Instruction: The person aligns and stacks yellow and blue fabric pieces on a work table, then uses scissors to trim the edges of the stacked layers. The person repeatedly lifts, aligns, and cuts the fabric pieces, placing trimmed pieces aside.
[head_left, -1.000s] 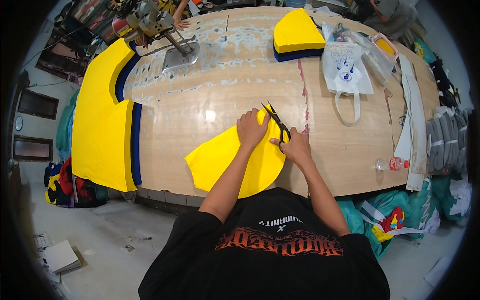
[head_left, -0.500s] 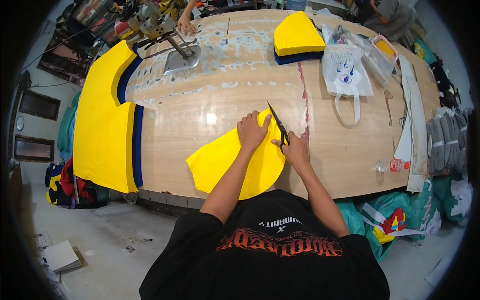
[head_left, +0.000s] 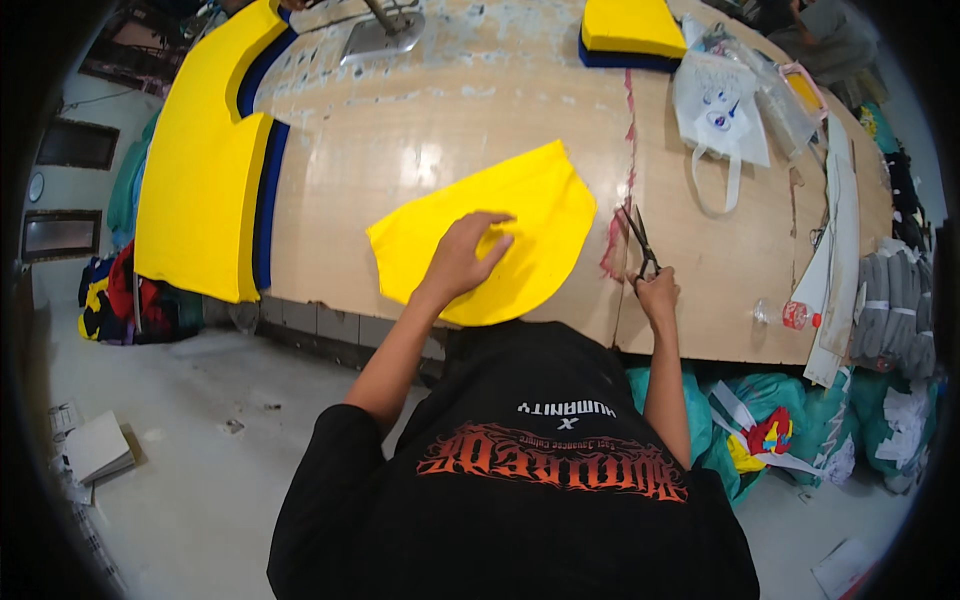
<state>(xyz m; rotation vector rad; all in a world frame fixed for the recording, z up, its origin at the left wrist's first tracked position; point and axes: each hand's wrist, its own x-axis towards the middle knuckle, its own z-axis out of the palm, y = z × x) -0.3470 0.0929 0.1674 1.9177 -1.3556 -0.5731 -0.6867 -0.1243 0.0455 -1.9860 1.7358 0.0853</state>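
Observation:
A yellow fabric piece (head_left: 545,225) lies on the wooden table in front of me, one edge curved and its far corner pointed. Over its left part is my left hand (head_left: 468,258), fingers apart, holding nothing; whether it touches the cloth I cannot tell. To the right of the fabric, my right hand (head_left: 657,292) grips black-handled scissors (head_left: 642,240) by the handles. The blades are slightly parted, point away from me and are apart from the cloth.
Stacks of yellow and dark blue cut fabric (head_left: 195,190) lie at the left; a smaller stack (head_left: 630,28) is at the back. The cutting machine's metal base (head_left: 385,42) stands far off. At right are a white bag (head_left: 715,100), plastic bottle (head_left: 798,316) and long pale strips (head_left: 835,250).
My right hand has carried the scissors right, away from the cloth. My left hand has let go of the fabric's far edge and moved nearer and left. The cloth now lies flatter. The view has tilted down.

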